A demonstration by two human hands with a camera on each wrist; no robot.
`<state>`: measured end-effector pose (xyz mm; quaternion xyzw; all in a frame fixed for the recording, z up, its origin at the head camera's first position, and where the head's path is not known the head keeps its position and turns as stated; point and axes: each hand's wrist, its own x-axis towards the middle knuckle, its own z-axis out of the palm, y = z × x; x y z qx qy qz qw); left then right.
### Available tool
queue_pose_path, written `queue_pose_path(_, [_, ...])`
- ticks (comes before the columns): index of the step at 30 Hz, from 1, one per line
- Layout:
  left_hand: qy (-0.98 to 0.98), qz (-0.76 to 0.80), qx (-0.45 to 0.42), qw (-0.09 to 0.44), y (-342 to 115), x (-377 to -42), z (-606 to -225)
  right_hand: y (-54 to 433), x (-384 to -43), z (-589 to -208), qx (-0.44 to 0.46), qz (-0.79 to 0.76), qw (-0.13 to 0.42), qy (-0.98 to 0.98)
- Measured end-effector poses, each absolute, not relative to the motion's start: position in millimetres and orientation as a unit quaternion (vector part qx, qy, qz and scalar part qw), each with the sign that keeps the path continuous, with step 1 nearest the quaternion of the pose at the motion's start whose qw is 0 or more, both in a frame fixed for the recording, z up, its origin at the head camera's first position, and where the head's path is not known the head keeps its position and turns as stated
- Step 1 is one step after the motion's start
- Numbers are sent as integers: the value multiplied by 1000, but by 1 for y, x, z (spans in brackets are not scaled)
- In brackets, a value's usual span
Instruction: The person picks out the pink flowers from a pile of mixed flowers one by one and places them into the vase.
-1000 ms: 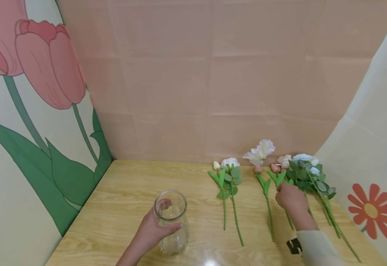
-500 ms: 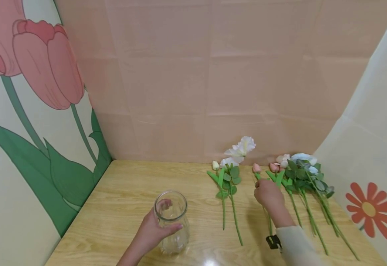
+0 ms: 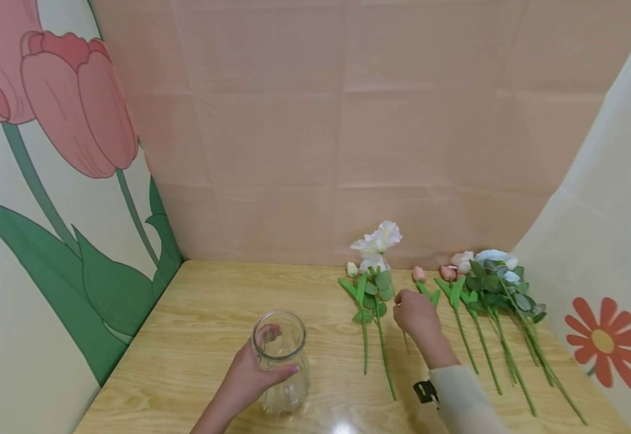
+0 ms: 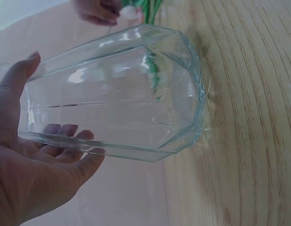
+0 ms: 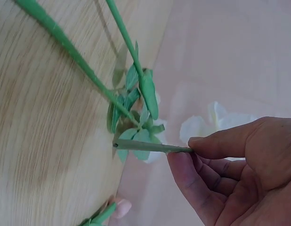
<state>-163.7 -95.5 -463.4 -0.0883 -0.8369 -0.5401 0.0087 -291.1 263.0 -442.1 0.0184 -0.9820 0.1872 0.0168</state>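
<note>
On the table stands a clear glass vase [image 3: 289,395], upright, its faceted lower body large in the left wrist view. My left hand [image 3: 247,375] holds it near the neck, thumb on one side and fingers on the other. Between thumb and forefinger, my right hand [image 3: 419,318] pinches the thin green stem [image 5: 152,147] of a white ruffled flower [image 3: 378,239]. That bloom is raised at the back, overlapping a white rose [image 3: 372,263] in the head view. The rose and a cream tulip [image 3: 352,269] lie just left of my right hand.
Pink tulips [image 3: 419,274] lie to the right of my right hand. Beyond them are a pale pink flower [image 3: 462,261] and light blue flowers [image 3: 493,258] with long stems. A pinkish-brown backdrop [image 3: 272,150] rises behind the wooden table [image 3: 212,313].
My right hand has moved left with the white flower, from over the pink tulips to beside the white rose. The left hand and vase have stayed in place.
</note>
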Motion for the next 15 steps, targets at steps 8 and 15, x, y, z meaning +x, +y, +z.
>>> queue_pose_path(8, [-839,-538,-84,13,-94,-164,-463,246,-289,-442,15,196,21,-980])
queue_pose_path(15, [-837,-540,-92,14,-93,-163,-465,232,-292,-448,15,205,22,-978])
